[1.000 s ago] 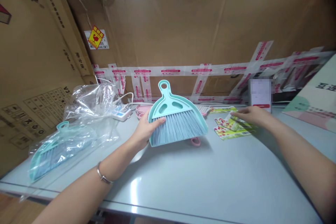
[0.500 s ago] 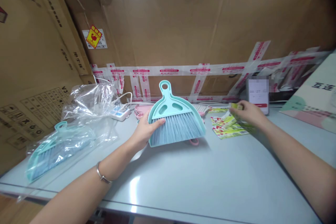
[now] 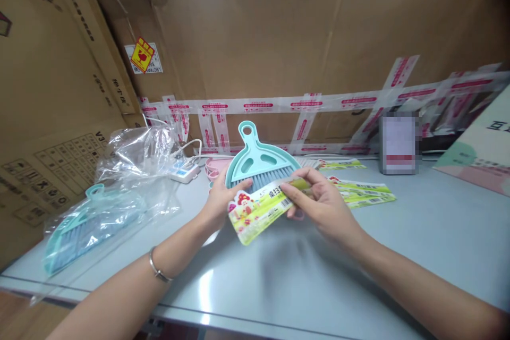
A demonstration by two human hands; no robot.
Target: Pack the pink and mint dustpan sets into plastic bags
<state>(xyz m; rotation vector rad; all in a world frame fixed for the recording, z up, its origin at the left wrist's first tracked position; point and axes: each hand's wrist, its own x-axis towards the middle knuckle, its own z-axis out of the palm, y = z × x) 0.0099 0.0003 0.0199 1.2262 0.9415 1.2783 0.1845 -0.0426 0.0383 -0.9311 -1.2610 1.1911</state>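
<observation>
My left hand (image 3: pixel 220 199) grips the left side of a teal dustpan and brush set (image 3: pixel 257 162) that is tilted up off the grey table (image 3: pixel 358 265). My right hand (image 3: pixel 322 204) pinches a green and yellow paper label card (image 3: pixel 258 210) and holds it across the front of the brush bristles. The card hides most of the bristles. More label cards (image 3: pixel 360 194) lie on the table to the right.
A second teal set in a clear plastic bag (image 3: pixel 91 220) lies at the left, with loose bags (image 3: pixel 137 151) and a white power strip (image 3: pixel 183 171) behind. Pink dustpans (image 3: pixel 215 166) sit behind the held set. A phone (image 3: pixel 398 143) stands at the back right. Taped cardboard walls (image 3: pixel 298 37) surround the table.
My right hand lifted one label card from the pile at the right and carried it left, in front of the dustpan. My left hand kept its hold on the set.
</observation>
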